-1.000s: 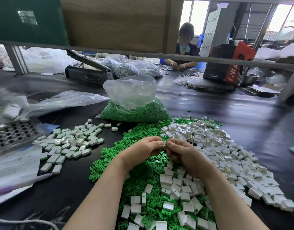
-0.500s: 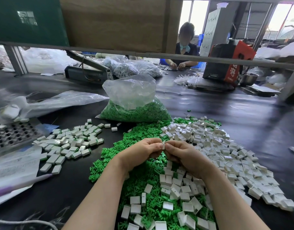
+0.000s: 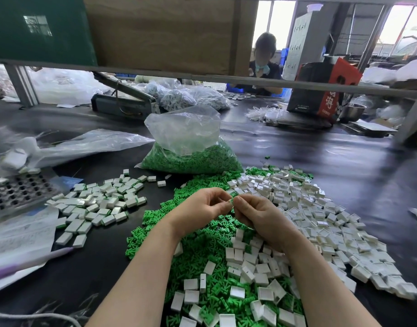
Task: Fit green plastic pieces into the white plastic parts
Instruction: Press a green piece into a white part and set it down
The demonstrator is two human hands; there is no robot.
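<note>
Left hand (image 3: 200,207) and right hand (image 3: 257,215) raised over green pieces (image 3: 195,234) mid-table, fingertips pinching one white part (image 3: 231,201) between them, apparently to press a green piece in.

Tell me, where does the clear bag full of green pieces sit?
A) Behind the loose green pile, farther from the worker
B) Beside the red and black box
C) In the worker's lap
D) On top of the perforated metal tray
A: the clear bag rests on the dark table just beyond the loose green pile.
</note>
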